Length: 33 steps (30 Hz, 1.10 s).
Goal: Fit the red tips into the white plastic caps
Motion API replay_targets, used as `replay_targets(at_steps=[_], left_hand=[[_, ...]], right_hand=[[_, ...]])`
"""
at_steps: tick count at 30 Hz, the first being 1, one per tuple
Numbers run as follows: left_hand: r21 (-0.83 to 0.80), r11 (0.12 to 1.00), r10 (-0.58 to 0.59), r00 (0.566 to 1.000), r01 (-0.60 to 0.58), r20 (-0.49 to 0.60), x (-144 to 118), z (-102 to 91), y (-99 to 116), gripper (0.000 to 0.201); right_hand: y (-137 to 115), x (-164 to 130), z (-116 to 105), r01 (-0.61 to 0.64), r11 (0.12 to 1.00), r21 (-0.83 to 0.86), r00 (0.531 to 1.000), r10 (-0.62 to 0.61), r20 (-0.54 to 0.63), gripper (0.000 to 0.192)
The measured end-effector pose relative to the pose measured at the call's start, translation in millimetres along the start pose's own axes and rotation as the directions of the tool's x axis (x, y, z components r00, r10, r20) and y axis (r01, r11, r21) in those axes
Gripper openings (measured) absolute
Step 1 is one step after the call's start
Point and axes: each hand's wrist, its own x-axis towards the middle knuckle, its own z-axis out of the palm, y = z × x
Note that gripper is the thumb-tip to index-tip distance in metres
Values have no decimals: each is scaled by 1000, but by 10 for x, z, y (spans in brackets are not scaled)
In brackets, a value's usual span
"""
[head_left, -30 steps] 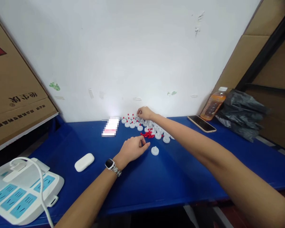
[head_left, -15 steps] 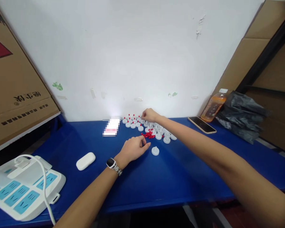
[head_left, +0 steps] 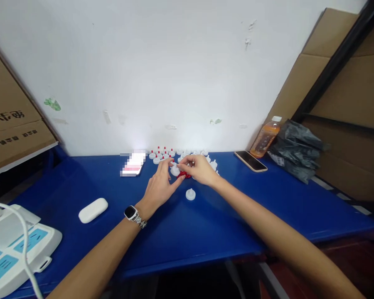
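Between my two hands is a white round cap with a nozzle (head_left: 175,170). My right hand (head_left: 201,169) pinches it by the top with thumb and forefinger. Around its left side is my left hand (head_left: 159,185), thumb and fingers apart; whether they touch the cap I cannot tell. A heap of small red tips (head_left: 184,175) lies just below the fingers, partly hidden. One white nozzle cap (head_left: 190,194) stands upright by itself nearer to me. Behind my left fingers stand several white caps with red tips (head_left: 156,160). More plain white caps (head_left: 213,165) are partly covered by my right hand.
On the blue table (head_left: 187,236) lie a white case (head_left: 93,210) and a power strip (head_left: 28,249) with a cable at left. A blurred-out bright item (head_left: 134,163) is near the wall. A phone (head_left: 251,161), drink bottle (head_left: 266,137) and black plastic bag (head_left: 296,149) are at right.
My right hand has come from the back rows toward me, bringing a white cap to my left hand. My left hand has risen and spread its fingers. The view has shifted right.
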Motion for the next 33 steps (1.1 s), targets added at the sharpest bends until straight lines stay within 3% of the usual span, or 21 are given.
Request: replay_targets(at_steps=[3, 6, 9, 12, 15, 19, 24, 29, 31, 33], left_hand=[[-3, 999, 49, 990, -49, 129, 7, 49, -41, 29], [14, 996, 80, 978, -84, 191, 26, 74, -107, 32], [21, 995, 86, 972, -93, 219, 38, 74, -153, 38], [44, 996, 64, 963, -79, 262, 29, 60, -147, 38], [67, 996, 43, 960, -64, 277, 13, 48, -116, 35], [45, 997, 53, 957, -69, 286, 4, 44, -99, 24], [44, 998, 29, 954, -44, 298, -3, 44, -111, 21], [53, 997, 38, 955, -56, 295, -5, 51, -115, 22], [55, 997, 42, 956, -60, 290, -2, 54, -114, 21], [50, 997, 43, 955, -60, 292, 1, 53, -113, 21]], right_hand=[[36, -123, 65, 2, 999, 43, 999, -3, 39, 25], [106, -179, -33, 115, 984, -136, 993, -112, 32, 25], [185, -229, -195, 232, 868, -438, 972, -223, 73, 18], [225, -271, -280, 284, 707, -647, 959, -213, 188, 14], [229, -284, -266, 302, 619, -725, 953, -180, 243, 15], [248, -269, -218, 314, 578, -753, 949, -170, 266, 17], [284, -241, -191, 320, 581, -749, 947, -166, 275, 16], [253, -223, -178, 313, 638, -704, 949, -182, 257, 11], [238, -230, -176, 294, 711, -639, 956, -210, 206, 10], [235, -244, -163, 231, 843, -486, 973, -195, 125, 9]])
